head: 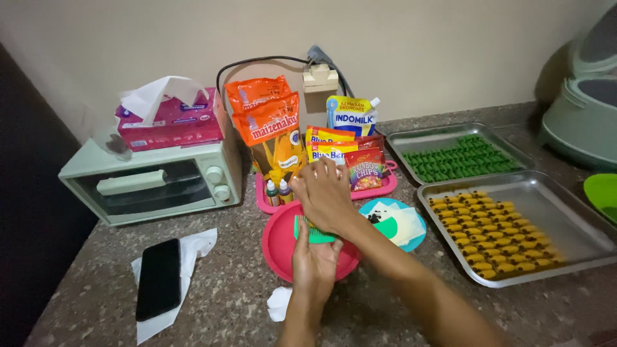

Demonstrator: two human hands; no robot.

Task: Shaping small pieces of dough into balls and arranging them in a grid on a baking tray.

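Hidden: my right hand (328, 196) covers most of the green comb (312, 232).
Comb: toothed, bright green, over red bowl (277, 247).
Grip: my left hand (315, 260) fingers closed on comb.

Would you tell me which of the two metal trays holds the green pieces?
The far metal tray, nearer the wall, holds the green pieces; the near tray holds yellow pieces.

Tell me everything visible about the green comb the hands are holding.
The green comb looks like plastic, with a row of short teeth showing at its left end. It lies roughly level above the red bowl on the speckled counter. The left hand cups it from below and the right hand covers it from above, hiding most of it.
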